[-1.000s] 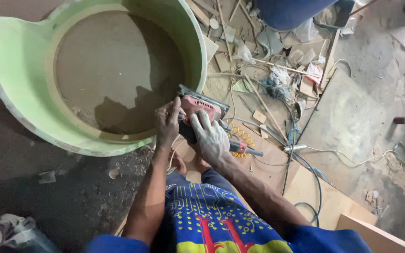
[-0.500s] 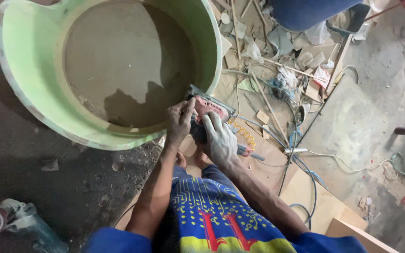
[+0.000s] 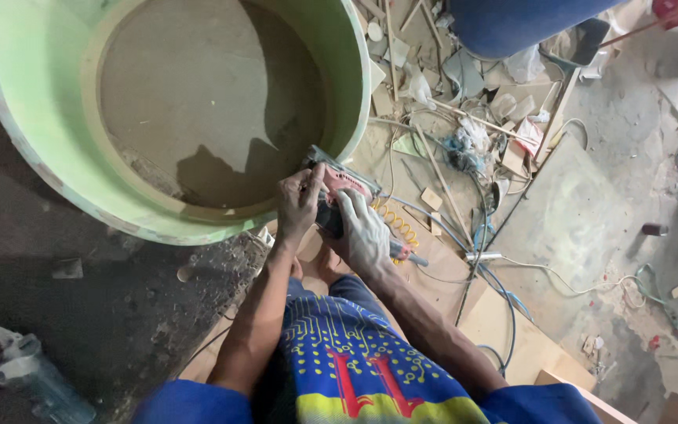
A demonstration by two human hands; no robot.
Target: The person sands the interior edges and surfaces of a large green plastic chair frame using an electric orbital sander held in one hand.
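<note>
At centre frame, against the rim of the big green tub (image 3: 56, 169), a red power tool (image 3: 339, 188) is clamped by the left hand (image 3: 298, 206) and right hand (image 3: 364, 234), fingers wrapped around its seemingly rigid, weighty body.

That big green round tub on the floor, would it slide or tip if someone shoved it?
The green tub looks wide and low, so it would probably slide rather than tip. Its thick wall suggests it is stiff and fairly heavy. The floor beside it looks rough and gritty, so it likely drags.
</note>
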